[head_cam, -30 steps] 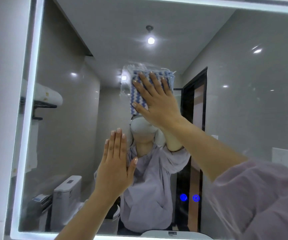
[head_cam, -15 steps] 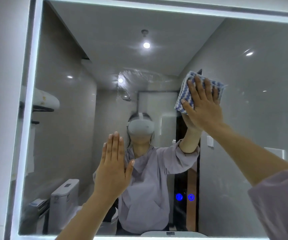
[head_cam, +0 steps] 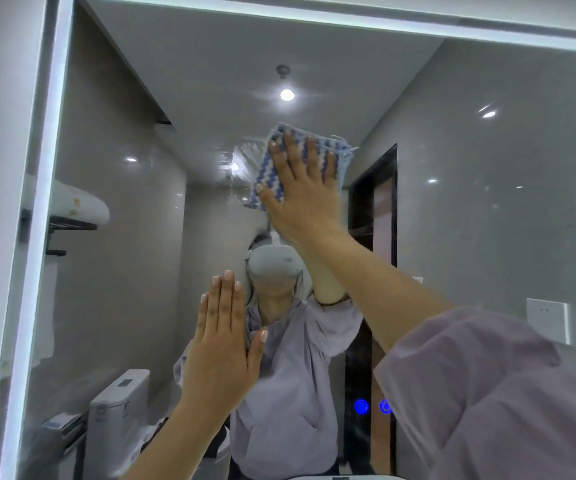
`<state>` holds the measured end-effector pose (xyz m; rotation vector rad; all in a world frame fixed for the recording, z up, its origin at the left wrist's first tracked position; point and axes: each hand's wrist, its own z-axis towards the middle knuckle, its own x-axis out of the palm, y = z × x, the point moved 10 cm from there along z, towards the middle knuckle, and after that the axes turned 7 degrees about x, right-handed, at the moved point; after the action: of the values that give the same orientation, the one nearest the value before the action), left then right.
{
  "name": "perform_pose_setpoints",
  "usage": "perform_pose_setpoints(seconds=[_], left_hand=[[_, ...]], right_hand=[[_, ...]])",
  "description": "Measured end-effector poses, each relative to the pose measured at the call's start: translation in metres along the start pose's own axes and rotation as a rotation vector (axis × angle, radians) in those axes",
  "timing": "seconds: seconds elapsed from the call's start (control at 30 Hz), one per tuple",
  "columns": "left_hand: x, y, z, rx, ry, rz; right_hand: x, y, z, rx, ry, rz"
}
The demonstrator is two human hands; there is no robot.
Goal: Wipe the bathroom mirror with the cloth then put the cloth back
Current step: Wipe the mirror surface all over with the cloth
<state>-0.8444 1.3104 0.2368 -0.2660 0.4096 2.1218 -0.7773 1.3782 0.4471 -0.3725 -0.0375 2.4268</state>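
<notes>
A bathroom, likely at home, with a lit mirror [head_cam: 487,220] reflecting a toilet [head_cam: 120,403].

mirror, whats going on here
A person is wiping the bathroom mirror. Their right hand presses a blue-and-white cloth flat against it, high up near the middle. Their left hand rests flat on the mirror lower down, fingers straight. Streaks show just left of the cloth. The cloth has not yet been put back.

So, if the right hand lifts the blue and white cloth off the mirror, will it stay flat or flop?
Probably flop: the cloth looks soft and textured, with a loose thready corner, flat only under the right hand. Likely light, since one open palm pins it to the mirror. It may slide on that smooth glass.
</notes>
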Motion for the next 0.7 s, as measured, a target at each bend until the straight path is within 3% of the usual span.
perform_pose_setpoints(seconds=[0.2,0.37,0.53,0.7], left_hand=[[-0.001,-0.001,0.000,-0.005,-0.020,0.002],[-0.003,-0.001,0.000,-0.006,-0.001,0.039],[-0.004,-0.001,0.000,-0.002,0.004,0.048],[-0.006,-0.003,0.000,0.010,0.004,0.045]], right_hand=[[0.011,0.070,-0.014,-0.191,0.055,0.003],[0.014,0.082,-0.019,-0.256,0.056,-0.015],[0.009,0.052,-0.020,-0.306,0.002,-0.053],[0.002,-0.045,-0.019,-0.166,-0.044,-0.142]])
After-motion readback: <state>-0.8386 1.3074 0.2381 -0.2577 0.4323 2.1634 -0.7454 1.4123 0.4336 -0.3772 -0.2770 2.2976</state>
